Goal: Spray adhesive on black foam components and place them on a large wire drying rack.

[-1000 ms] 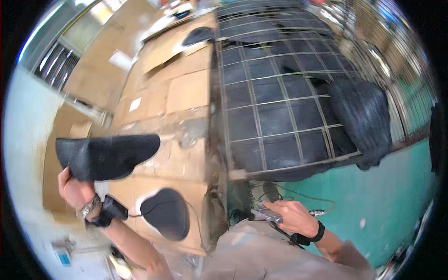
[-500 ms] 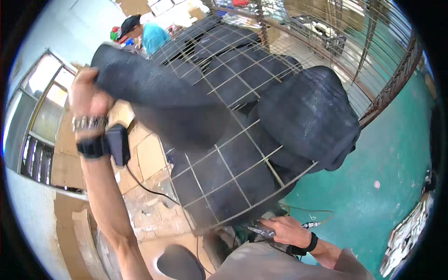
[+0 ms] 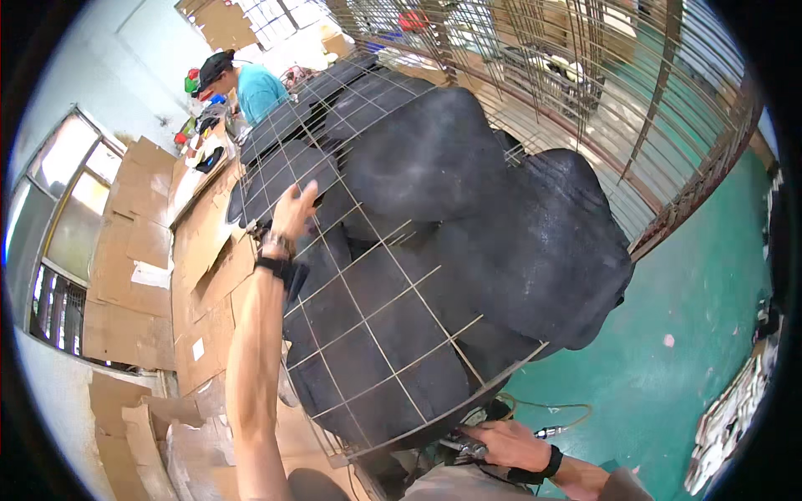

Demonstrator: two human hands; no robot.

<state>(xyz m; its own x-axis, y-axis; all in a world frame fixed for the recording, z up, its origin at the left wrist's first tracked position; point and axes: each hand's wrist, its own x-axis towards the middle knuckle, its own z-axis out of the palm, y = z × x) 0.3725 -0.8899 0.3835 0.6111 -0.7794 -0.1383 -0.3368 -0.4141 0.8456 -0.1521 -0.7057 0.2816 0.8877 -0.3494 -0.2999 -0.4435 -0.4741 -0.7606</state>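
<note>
My left hand [image 3: 292, 213] is raised against a wire grid rack [image 3: 376, 334], fingers spread and resting at the edge of a black flexible sheet [image 3: 426, 159] that lies on top of the rack. More black sheets [image 3: 543, 259] are piled on the grid and droop over its right side. A watch and a black strap sit on my left wrist. Low down, my right hand [image 3: 510, 440] is closed around a small metal tool [image 3: 464, 447] just under the rack's near corner.
Flattened cardboard sheets [image 3: 150, 250] cover the surface at left, beside a window [image 3: 50, 217]. A person in a teal shirt and black cap [image 3: 251, 83] works at the back. Metal bars [image 3: 601, 100] stand at upper right above a green floor [image 3: 693, 351] with a cable [image 3: 551, 409].
My left hand swung a black sheet from low at the left up onto the wire rack and let go of it. My right hand stayed low with the tool.
</note>
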